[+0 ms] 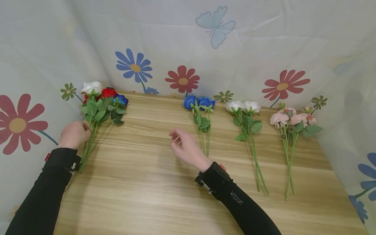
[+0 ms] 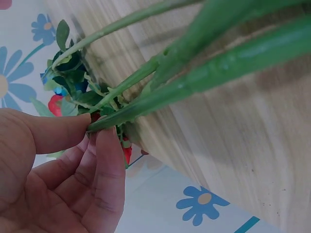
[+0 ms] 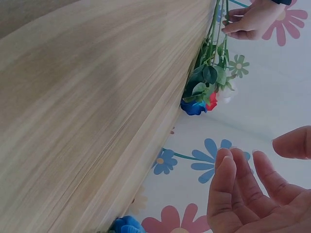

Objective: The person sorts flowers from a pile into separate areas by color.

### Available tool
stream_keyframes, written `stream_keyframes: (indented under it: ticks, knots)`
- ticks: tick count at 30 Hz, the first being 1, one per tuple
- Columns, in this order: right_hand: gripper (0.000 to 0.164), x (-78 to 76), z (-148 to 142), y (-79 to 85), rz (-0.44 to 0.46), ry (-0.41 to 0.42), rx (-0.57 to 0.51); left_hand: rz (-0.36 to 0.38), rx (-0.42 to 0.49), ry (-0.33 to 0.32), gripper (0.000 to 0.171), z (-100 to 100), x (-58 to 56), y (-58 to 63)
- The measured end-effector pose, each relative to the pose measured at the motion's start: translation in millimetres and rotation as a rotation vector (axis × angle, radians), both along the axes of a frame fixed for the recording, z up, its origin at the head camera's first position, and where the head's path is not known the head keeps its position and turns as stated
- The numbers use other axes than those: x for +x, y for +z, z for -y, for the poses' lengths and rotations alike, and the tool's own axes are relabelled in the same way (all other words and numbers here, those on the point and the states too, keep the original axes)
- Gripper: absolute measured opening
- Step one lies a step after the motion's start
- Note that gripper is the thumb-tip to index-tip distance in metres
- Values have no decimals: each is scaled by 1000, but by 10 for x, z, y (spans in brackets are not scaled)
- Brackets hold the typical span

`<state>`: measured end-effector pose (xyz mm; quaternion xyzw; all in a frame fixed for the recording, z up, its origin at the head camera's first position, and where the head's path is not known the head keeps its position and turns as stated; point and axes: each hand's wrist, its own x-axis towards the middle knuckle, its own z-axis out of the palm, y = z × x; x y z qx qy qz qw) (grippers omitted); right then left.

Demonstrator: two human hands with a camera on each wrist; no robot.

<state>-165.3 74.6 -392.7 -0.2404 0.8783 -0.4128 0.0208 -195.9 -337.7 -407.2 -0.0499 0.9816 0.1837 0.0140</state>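
On the left of the table lies a bunch of roses: a white rose (image 1: 91, 87), red roses (image 1: 109, 92) and a blue rose (image 1: 121, 99). My left hand (image 1: 74, 134) is beside their stems; in the left wrist view its thumb and forefinger pinch a green rose stem (image 2: 146, 104). Which bloom that stem bears is hidden. Over the middle of the table, my right hand (image 1: 189, 147) hangs with loosely bent fingers and holds nothing. Just behind it lie two blue roses (image 1: 189, 102), their lower stems partly covered by that hand.
Two white roses (image 1: 251, 106) and a group of pale pink flowers (image 1: 279, 119) lie farther right, stems toward me. A flower-printed cloth (image 1: 164, 39) hangs behind and along both sides of the wooden table (image 1: 132, 195).
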Motion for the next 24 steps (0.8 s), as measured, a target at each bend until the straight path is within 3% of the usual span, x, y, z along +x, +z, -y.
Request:
stream_keyframes:
  ticks: [18, 24]
  knots:
    - [28, 6, -100, -37, 30, -23, -40, -68, -16, 36, 26, -131, 80, 187]
    - [29, -10, -156, -73, 35, -21, -67, -119, -22, 21, 27, -245, 99, 270]
